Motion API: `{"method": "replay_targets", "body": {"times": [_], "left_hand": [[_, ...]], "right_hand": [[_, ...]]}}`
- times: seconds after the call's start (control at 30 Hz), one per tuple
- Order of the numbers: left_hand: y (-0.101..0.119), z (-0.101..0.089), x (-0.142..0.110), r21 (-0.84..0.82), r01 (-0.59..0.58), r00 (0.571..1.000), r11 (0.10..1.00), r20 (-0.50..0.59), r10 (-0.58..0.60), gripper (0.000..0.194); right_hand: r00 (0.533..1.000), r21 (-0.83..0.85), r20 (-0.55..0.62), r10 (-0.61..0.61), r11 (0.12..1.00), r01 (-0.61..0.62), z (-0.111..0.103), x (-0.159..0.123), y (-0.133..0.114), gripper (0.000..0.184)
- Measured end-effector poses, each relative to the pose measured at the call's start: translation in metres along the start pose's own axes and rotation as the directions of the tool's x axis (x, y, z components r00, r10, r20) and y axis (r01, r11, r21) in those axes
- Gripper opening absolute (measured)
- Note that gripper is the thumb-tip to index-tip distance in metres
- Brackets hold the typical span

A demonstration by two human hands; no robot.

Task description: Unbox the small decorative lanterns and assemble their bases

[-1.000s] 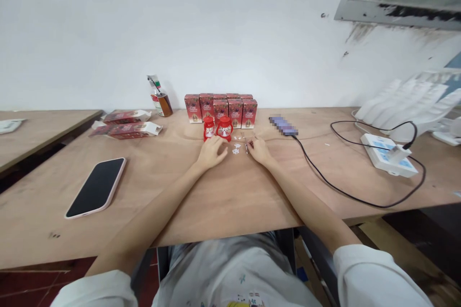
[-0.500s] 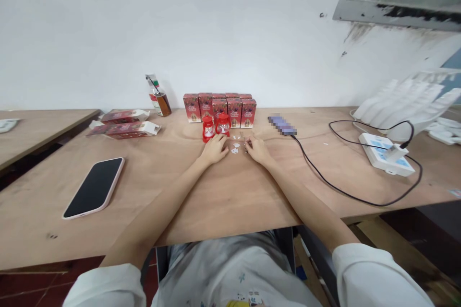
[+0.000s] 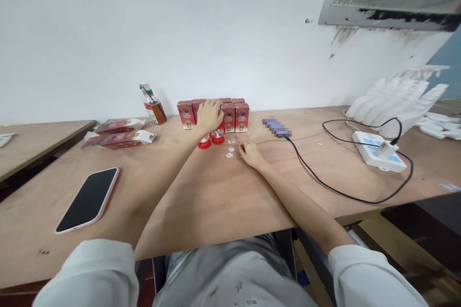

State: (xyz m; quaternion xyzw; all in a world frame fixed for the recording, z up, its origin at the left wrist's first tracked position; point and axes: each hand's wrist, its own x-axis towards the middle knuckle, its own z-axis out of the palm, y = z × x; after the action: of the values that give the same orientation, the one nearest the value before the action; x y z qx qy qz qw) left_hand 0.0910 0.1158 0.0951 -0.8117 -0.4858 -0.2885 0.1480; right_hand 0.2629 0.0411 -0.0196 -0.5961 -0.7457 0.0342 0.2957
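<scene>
My left hand (image 3: 209,115) is lifted off the table and lies over the row of small red boxes (image 3: 238,116) by the wall, with its fingers curled round one of them. Just below it stand two small red lanterns (image 3: 217,138), partly hidden by the hand. My right hand (image 3: 251,154) rests on the wooden table (image 3: 223,196) with its fingers pinched together. Beside it lie a few small white pieces (image 3: 229,154). What the right fingers hold is too small to make out.
A black phone in a pink case (image 3: 88,199) lies at the left. Flattened red boxes (image 3: 118,138) and a bottle (image 3: 153,108) sit at the back left. A second phone (image 3: 276,127), its black cable (image 3: 324,182), a power strip (image 3: 376,153) and stacked white trays (image 3: 396,100) fill the right side.
My left hand has risen from the table beside the lanterns and reached back onto the red boxes. The right hand stays by the small pieces. The view has tilted slightly.
</scene>
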Motion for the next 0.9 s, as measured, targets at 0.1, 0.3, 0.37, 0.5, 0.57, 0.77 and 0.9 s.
{"method": "replay_targets", "body": {"times": [0.1,0.3,0.37,0.5,0.57,0.77,0.9], "left_hand": [[-0.013,-0.005,0.042,0.093,0.086,0.952,0.992,0.286,-0.109,0.043],[-0.043,-0.004,0.065,0.099,0.133,0.859,0.986,0.486,-0.165,0.036],[-0.049,-0.003,0.062,0.101,0.138,0.854,0.985,0.492,-0.170,0.045],[-0.057,0.000,0.054,0.095,0.159,0.853,0.983,0.488,-0.185,0.059],[-0.058,0.001,0.050,0.112,0.179,0.862,0.977,0.461,-0.211,0.061],[-0.055,-0.010,0.048,0.057,0.180,0.949,0.982,0.254,-0.189,0.065],[-0.058,-0.042,0.054,-0.164,0.116,0.990,0.980,0.096,-0.101,0.070]], "right_hand": [[1.000,-0.018,-0.004,0.023,1.000,-0.023,-0.002,-0.001,-0.004,0.020],[0.999,-0.037,-0.048,-0.005,0.999,0.003,-0.004,-0.002,-0.007,0.020],[0.998,-0.029,-0.061,-0.018,0.999,0.016,-0.003,-0.001,-0.006,0.019],[0.995,-0.005,-0.094,-0.038,0.999,0.038,0.000,0.000,-0.003,0.018],[0.994,0.011,-0.095,-0.044,0.999,0.045,0.000,0.001,-0.001,0.018],[0.991,0.064,-0.122,-0.058,0.996,0.066,-0.002,-0.001,-0.001,0.019],[0.983,0.077,-0.180,-0.015,0.997,0.029,-0.004,-0.003,-0.003,0.020]]}}
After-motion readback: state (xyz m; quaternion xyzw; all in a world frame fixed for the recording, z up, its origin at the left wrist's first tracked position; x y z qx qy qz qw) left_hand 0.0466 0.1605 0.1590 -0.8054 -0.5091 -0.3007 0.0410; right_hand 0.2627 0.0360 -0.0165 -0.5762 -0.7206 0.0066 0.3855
